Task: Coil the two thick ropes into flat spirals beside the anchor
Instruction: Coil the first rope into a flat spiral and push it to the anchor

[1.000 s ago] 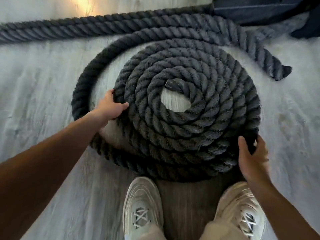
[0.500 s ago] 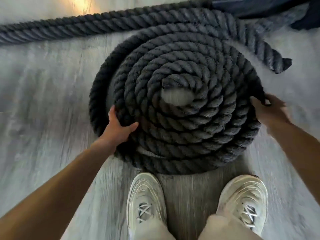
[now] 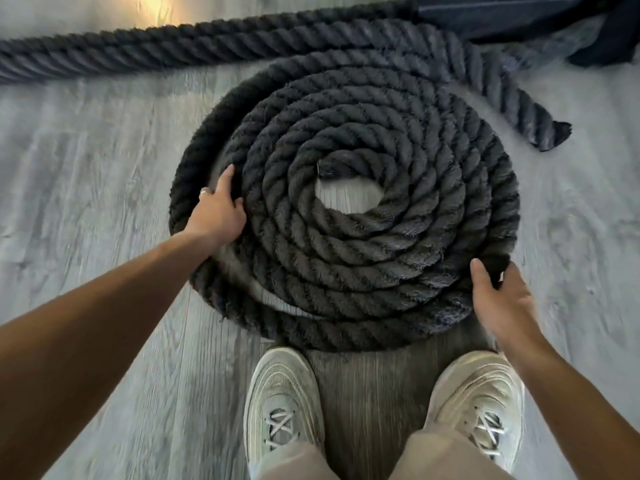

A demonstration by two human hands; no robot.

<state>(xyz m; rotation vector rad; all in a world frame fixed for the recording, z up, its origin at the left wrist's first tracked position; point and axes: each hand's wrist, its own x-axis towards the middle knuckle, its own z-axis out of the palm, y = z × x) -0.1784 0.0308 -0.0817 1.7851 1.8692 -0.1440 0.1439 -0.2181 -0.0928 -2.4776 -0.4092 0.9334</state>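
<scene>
Between our two hands lies the coiled rope [image 3: 346, 216], a flat dark spiral on the grey wood-look floor [image 3: 86, 161], with a small bare gap at its centre. Our left hand [image 3: 218, 206] presses against the spiral's left side, fingers tucked into the gap between the tight turns and the looser outer turn; a ring shows on one finger. Our right hand [image 3: 498, 299] grasps the outer turn at the spiral's near right edge. Beyond both hands, a second rope [image 3: 173, 51] runs straight across the floor. Below them stand our pale sneakers [image 3: 280, 403].
</scene>
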